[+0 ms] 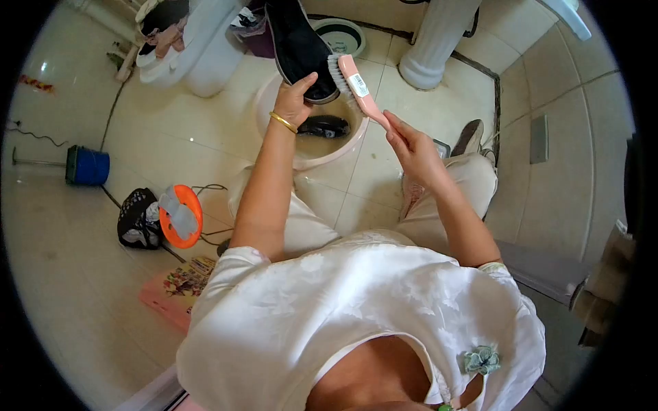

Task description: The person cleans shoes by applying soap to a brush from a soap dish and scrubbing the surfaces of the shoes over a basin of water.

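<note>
My left hand (296,101) grips a black shoe (296,44) by its near end, thumb on top, holding it over the basin. In my right hand (412,147) is the handle of a pink scrub brush (362,89) with a white label. The brush's pale bristles touch the right side of the shoe. Below the hands, a pinkish-white basin (317,163) on the floor holds cloudy water, and a second black shoe (323,126) lies in it.
Behind the basin are a purple bin (260,40), a round green-white basin (340,35) and a sink pedestal (433,44). A white toilet (212,68) stands left. Further left are a blue container (89,166), a black bag (137,219) and an orange ring-shaped item (195,231).
</note>
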{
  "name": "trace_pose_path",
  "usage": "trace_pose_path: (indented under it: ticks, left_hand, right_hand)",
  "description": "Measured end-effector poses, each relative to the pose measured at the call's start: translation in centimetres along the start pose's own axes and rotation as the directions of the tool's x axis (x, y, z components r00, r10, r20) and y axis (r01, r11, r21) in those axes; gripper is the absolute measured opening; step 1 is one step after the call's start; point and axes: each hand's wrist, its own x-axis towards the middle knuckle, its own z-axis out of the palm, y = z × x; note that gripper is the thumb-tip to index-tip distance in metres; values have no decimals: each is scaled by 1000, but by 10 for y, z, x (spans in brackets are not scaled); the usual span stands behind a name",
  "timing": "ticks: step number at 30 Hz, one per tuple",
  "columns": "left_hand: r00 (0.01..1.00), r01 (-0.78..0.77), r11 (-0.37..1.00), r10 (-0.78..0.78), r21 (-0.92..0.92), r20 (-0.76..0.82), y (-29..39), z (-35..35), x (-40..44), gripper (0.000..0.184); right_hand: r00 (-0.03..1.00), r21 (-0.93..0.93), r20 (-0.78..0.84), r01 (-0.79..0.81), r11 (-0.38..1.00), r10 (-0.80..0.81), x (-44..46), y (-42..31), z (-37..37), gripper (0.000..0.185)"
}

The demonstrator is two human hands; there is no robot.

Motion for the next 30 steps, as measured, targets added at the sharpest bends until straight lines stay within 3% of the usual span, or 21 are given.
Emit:
trace_pose_path:
  ticks: [1,3,6,9,12,16,20,23,26,30]
  left_hand:
    - [1000,10,1000,-10,-2,-13,-3,-3,-2,39]
    - [984,176,984,-174,-40,38,-2,-4,-11,38]
    - [959,260,965,-254,-36,128,-1,8,-16,37]
    - [940,298,954,-284,-45,191,-4,13,-19,40]
    - [909,372,927,-352,-50,225,-5,8,-21,42]
    - [886,399,916,-397,42,241,-4,10,-22,45]
    - [874,402,886,-447,231,191,-9,-1,-16,51]
    - [939,177,896,-277,407,203,-13,7,-10,61]
    - [959,274,903,-280,331,-29,-5,14,-6,72]
    - [961,235,849,-131,473,-242,-44,10,2,89]
  right_hand:
    - [999,-17,-32,22,1000,-22,7,5,1,39]
    - [992,-44,-110,50,998,-54,39,17,5,42]
    - [986,442,-18,-143,886,168,90,8,-5,37]
    - [981,665,26,-160,730,191,115,4,-4,30]
    - [993,716,64,-114,688,98,122,-4,4,30]
    - [989,804,97,-142,577,108,120,-5,12,33]
    - [989,752,-22,-79,655,145,121,6,20,34]
    - [970,654,-184,1,756,158,119,11,23,36]
    - [954,525,-260,9,851,150,117,17,32,38]
    - [971,425,-220,5,905,97,109,22,54,38]
